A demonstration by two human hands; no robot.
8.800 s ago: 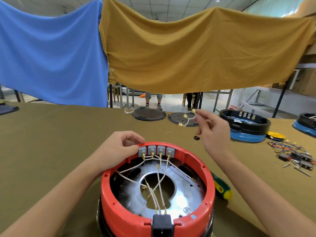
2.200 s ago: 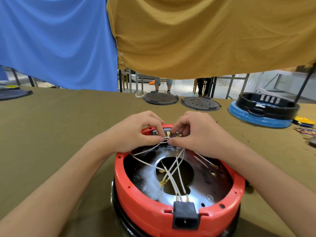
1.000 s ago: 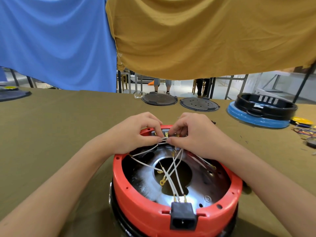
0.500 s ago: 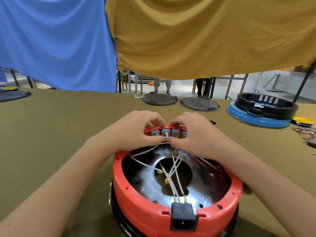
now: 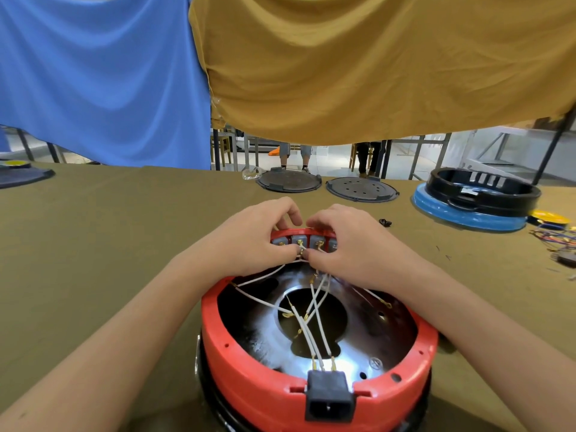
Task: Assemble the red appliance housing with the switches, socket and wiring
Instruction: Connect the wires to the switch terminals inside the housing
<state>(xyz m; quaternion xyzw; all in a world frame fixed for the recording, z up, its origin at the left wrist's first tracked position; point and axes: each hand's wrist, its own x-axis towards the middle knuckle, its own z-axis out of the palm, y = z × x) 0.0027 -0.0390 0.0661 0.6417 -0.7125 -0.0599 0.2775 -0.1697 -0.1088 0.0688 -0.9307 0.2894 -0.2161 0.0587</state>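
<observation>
Now our hands (image 5: 304,241) pinch a wire onto the switches (image 5: 300,240); socket (image 5: 328,395) seated, loose wires (image 5: 311,319) left in the housing (image 5: 249,385).

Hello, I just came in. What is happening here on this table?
A person is wiring a red appliance housing that lies open on the table. Both hands, left hand and right hand, pinch a white wire end at the row of grey switches on the far rim. The black socket already sits in the near rim, with wires attached.
</observation>
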